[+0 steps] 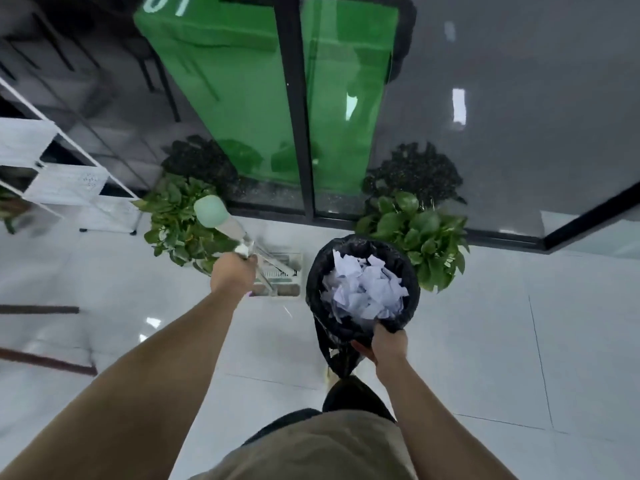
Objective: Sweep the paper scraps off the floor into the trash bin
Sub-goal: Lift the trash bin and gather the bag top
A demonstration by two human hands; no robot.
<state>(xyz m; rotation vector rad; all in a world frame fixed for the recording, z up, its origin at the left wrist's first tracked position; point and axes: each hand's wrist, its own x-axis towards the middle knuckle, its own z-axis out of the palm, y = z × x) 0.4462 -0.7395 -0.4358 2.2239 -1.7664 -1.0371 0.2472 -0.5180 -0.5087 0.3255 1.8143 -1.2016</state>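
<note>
indoors, a person stands on a glossy white tiled floor (485, 341), both bare arms stretched forward and down. the left hand (232, 273) is curled tight around the silvery metal handles with a pale green rounded end cap (209, 209), which rise up and away from the fist; just beyond and below that hand, a pale dustpan with a comb-toothed edge (280, 275) sits low near the floor, its detail blurred. the right hand (388, 344) grips the near rim of a round trash bin lined with a black plastic bag (322, 271), fingers pinching the bag's edge, slack plastic hanging below the hand. crumpled white paper scraps (363, 289) fill the bin, just ahead of the right hand's fingers. beyond the bin, to the right, stands a leafy green potted plant (419, 237); another leafy green plant (173, 220) stands just beyond the left hand. farther off rise a black-framed glass partition (298, 109) with a green panel (225, 98) behind it, and a white wire shelf (52, 181) far to the left.
</note>
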